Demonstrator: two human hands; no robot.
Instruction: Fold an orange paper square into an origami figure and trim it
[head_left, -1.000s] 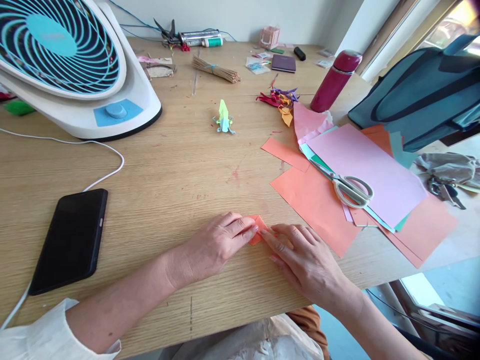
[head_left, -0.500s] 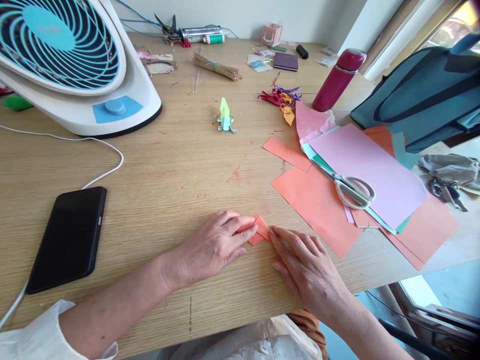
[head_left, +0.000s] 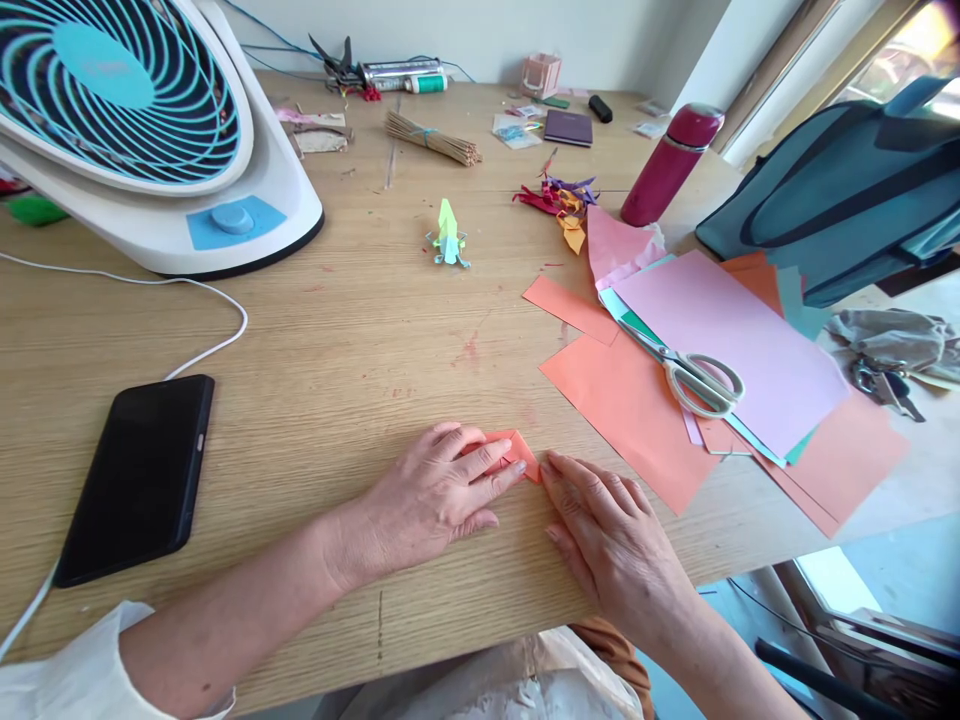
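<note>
A small folded orange paper [head_left: 517, 452] lies flat on the wooden table [head_left: 337, 330] near its front edge. My left hand [head_left: 439, 495] rests on its left part, fingers pressed together and flat on the paper. My right hand [head_left: 611, 535] lies just to the paper's right, its fingertips touching the paper's right corner, fingers held close and stretched forward. Most of the paper is hidden under my left fingers.
Orange and pink paper sheets [head_left: 712, 340] with scissors [head_left: 694, 375] lie to the right. A small green origami figure [head_left: 448, 238], paper scraps [head_left: 559, 200], a red bottle [head_left: 670, 165], a fan [head_left: 142, 130], a black phone [head_left: 139, 475] with white cable, and a blue bag [head_left: 847, 190] surround the area.
My left fingers have slid further right over the orange paper, covering more of it. My right hand has pulled slightly back to the paper's right corner.
</note>
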